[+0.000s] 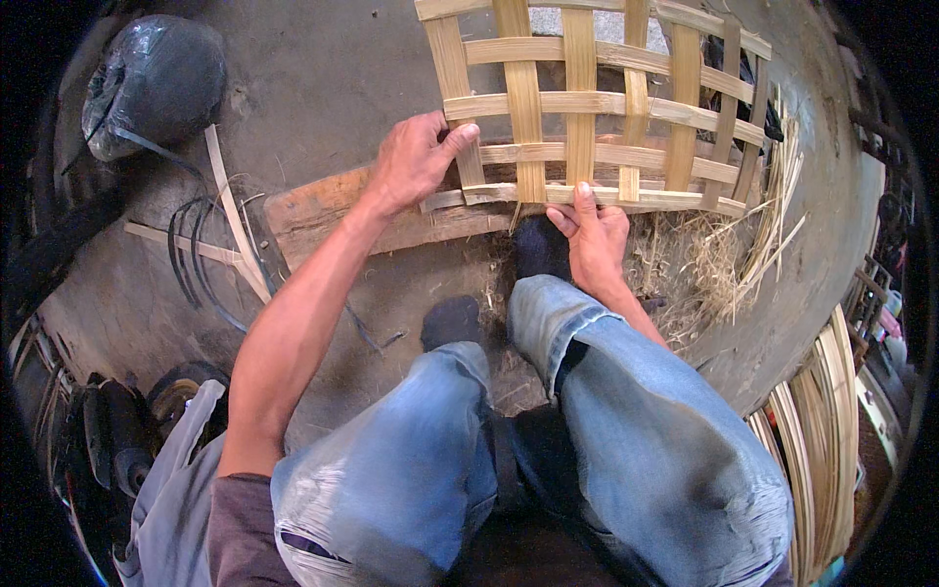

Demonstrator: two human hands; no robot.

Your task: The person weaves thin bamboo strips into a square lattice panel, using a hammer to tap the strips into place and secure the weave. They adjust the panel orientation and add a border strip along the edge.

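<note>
A loosely woven panel of pale bamboo strips [580,78] stands in front of me, its crossing strips leaving wide square gaps. My left hand [416,161] is closed on the panel's left edge, with the thumb over a strip near the lower left corner. At the lower edge, my right hand [594,235] pinches the bottom strip, thumb on top and fingers curled beneath. Beneath the panel lies a worn wooden plank [323,220], partly hidden by the weave and my hands.
A plastic-wrapped dark bundle [161,83] sits at the far left, near black strapping [191,245] and loose bamboo strips [230,196]. Shavings [719,254] litter the floor at right. A stack of bamboo strips [817,440] stands at the lower right. My jeans-clad knees are close below.
</note>
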